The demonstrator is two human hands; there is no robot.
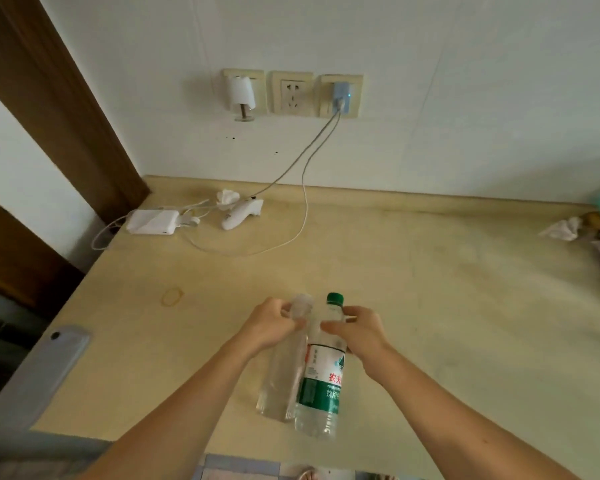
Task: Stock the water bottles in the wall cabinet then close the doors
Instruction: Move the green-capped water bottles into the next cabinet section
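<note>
Two bottles gripped on a stained counter

Two hands work over a yellowed countertop (430,289) below white-wall sockets (291,93). Left hand (274,325) pinches the clear bottle (281,375) at its neck; right hand (359,332) curls round the green-capped bottle (321,386), whose green label's writing is blurred.

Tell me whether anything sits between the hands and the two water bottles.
Nothing does. The left hand already grips the neck of the clear unlabelled bottle, and the right hand grips the neck of the green-labelled bottle. The wall cabinet is out of view, so that path cannot be judged.
</note>
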